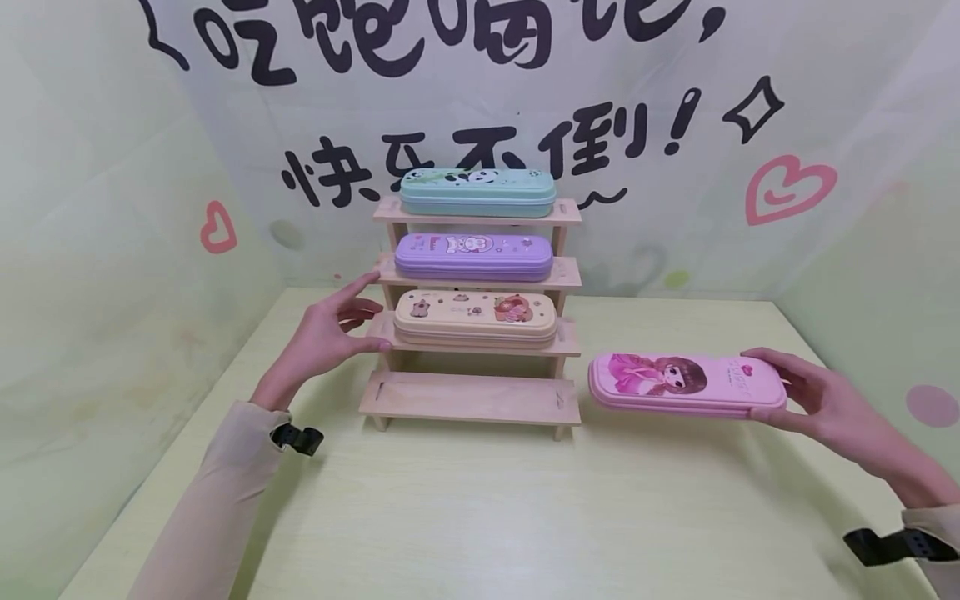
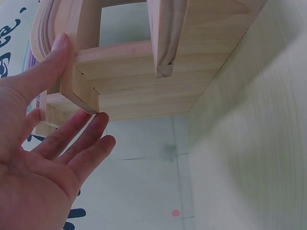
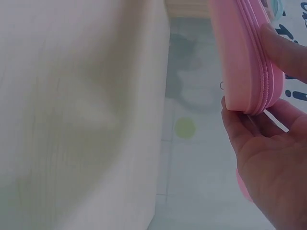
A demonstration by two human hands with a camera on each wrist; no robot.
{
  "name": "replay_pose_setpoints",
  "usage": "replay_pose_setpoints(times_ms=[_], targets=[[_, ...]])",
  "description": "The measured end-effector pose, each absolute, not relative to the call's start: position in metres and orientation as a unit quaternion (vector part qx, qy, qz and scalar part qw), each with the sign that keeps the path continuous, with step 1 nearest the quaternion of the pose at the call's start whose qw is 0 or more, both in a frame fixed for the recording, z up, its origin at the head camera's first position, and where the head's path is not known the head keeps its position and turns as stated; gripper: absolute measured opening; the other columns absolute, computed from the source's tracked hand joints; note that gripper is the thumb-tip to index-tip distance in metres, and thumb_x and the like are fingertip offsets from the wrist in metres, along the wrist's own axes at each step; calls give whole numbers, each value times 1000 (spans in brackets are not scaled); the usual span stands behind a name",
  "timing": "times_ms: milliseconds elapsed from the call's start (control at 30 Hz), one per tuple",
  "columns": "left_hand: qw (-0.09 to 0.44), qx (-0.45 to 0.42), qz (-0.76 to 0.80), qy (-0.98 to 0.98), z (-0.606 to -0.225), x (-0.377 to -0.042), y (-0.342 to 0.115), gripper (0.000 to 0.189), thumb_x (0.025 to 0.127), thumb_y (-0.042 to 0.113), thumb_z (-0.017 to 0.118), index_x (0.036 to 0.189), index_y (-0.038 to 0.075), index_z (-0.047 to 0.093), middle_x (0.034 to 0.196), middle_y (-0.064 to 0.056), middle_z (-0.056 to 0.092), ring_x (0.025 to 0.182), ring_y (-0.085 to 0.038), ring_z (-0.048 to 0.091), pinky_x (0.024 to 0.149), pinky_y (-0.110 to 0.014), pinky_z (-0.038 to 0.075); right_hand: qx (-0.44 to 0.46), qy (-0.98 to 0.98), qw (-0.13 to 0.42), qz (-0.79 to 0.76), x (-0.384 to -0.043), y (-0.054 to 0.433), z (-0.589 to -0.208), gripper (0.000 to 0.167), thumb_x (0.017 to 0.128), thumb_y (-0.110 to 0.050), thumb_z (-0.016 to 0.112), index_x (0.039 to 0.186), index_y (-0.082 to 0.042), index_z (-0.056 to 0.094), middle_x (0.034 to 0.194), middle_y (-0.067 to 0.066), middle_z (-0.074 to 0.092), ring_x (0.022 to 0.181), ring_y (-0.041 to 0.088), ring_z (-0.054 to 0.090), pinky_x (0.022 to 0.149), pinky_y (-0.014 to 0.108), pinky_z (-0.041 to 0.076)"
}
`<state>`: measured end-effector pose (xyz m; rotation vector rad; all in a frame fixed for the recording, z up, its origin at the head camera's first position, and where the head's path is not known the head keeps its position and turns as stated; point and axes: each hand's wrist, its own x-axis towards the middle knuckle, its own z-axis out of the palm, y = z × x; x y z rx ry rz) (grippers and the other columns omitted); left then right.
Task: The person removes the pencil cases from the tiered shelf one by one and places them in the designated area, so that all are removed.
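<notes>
A pink pencil case (image 1: 723,385) with a doll picture is gripped at its right end by my right hand (image 1: 832,408), held over the table to the right of the stepped wooden rack (image 1: 480,398). The right wrist view shows thumb and fingers around the zipped end of this case (image 3: 247,62). My left hand (image 1: 322,333) holds the left side of the rack, its thumb (image 2: 60,50) and fingers around a shelf end. Cream (image 1: 472,319), purple (image 1: 474,257) and mint (image 1: 477,193) pencil cases lie on the upper shelves; the lowest shelf is bare.
The rack stands on a pale wooden table (image 1: 480,517). A printed cloth (image 1: 660,225) with black lettering and pink hearts hangs behind it, and fabric walls flank both sides. Each wrist wears a black strap (image 1: 298,438).
</notes>
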<state>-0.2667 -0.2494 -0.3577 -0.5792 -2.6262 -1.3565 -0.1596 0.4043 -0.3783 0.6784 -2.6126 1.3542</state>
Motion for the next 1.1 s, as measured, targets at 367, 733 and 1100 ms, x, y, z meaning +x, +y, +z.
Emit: replay_pose_setpoints(times_ms=[367,733,1100], targets=[[60,-186,-445,-874,-363,-266,-250,107,78,15,97,165,33,38,128,-17,69,120,-37,66,111,-52,51,203,-869,19,451,-189,418,-381,70,93,10,74,156,-1,45,133,-8,58,109,-1,62,83,13,58],[63,-189,-441,-875,-357,-267,-248,107,77,15,97,165,32,38,129,-18,69,120,-37,66,110,-50,52,155,-897,10,415,-229,439,-380,69,97,-4,76,156,3,41,128,-17,56,103,-4,62,80,12,57],[60,-187,-439,-877,-356,-267,-249,107,78,15,97,166,32,37,130,-18,69,121,-37,65,111,-51,51,126,-904,-12,408,-260,449,-389,68,98,-6,74,158,-4,41,137,-1,47,105,-7,55,80,11,53]])
